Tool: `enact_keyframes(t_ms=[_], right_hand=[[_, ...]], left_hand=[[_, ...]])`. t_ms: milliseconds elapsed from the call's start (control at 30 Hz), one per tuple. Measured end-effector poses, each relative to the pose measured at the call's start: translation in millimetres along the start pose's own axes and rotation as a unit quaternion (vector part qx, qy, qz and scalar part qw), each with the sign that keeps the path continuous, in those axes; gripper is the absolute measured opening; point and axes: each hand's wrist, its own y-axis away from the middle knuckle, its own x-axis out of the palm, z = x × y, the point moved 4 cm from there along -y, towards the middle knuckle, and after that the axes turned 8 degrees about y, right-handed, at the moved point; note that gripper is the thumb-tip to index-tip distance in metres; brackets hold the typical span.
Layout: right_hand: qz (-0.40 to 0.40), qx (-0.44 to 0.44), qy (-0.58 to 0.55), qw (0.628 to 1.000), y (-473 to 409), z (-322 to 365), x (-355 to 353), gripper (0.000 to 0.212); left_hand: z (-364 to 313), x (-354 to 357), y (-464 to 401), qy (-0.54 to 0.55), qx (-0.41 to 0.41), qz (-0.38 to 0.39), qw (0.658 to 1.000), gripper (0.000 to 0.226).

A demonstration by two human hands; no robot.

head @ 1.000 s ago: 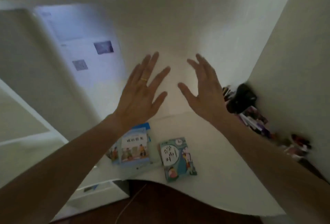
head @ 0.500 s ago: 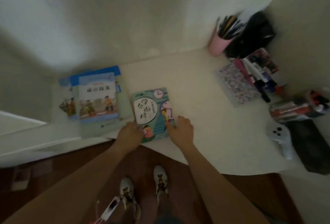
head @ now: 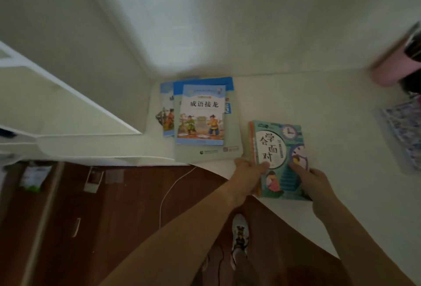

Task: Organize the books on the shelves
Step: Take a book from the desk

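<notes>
A small stack of teal picture books [head: 276, 149] with a clock on the top cover lies near the front edge of the white desk [head: 330, 131]. My left hand [head: 247, 173] grips the stack's lower left side, thumb on the cover. My right hand [head: 313, 182] holds the lower right corner, fingers on the cover. A second pile of blue-covered books [head: 200, 115] lies flat to the left, against the white side panel.
A pink pen cup [head: 396, 69] stands at the far right beside a patterned case [head: 403, 131]. White shelf boards [head: 68, 126] run along the left. Below the desk are a brown wooden floor [head: 114, 217], a white cable [head: 168, 194] and my shoe [head: 239, 235].
A second ago both hands were raised open toward the wall. They dropped to the teal books and now hold them at both sides; the view has shifted left.
</notes>
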Motion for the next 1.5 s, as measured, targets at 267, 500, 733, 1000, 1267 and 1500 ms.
enact_keyframes(t_ms=[267, 500, 733, 1000, 1267, 1500], right_hand=[[0.143, -0.069, -0.173, 0.972, 39, 47, 24, 0.068], [0.184, -0.152, -0.190, 0.952, 52, 154, 119, 0.031], [0.037, -0.146, 0.055, 0.987, 17, 170, 195, 0.072], [0.038, -0.101, 0.055, 0.993, 6, 162, 189, 0.080], [0.153, -0.041, -0.075, 0.984, 10, 166, 160, 0.013], [0.164, -0.065, -0.105, 0.979, 24, 171, 152, 0.014]], left_hand=[[-53, -44, 43, -0.003, 0.173, 0.064, 0.983, 0.022], [-116, -196, 17, -0.246, 0.234, -0.319, 0.885, 0.029], [-116, -234, -49, -0.269, 0.151, -0.322, 0.895, 0.047], [-119, -235, -67, -0.160, 0.202, -0.288, 0.922, 0.025], [-168, -221, 82, -0.277, 0.451, -0.432, 0.730, 0.019], [-173, -173, 69, -0.093, 0.434, -0.184, 0.877, 0.006]])
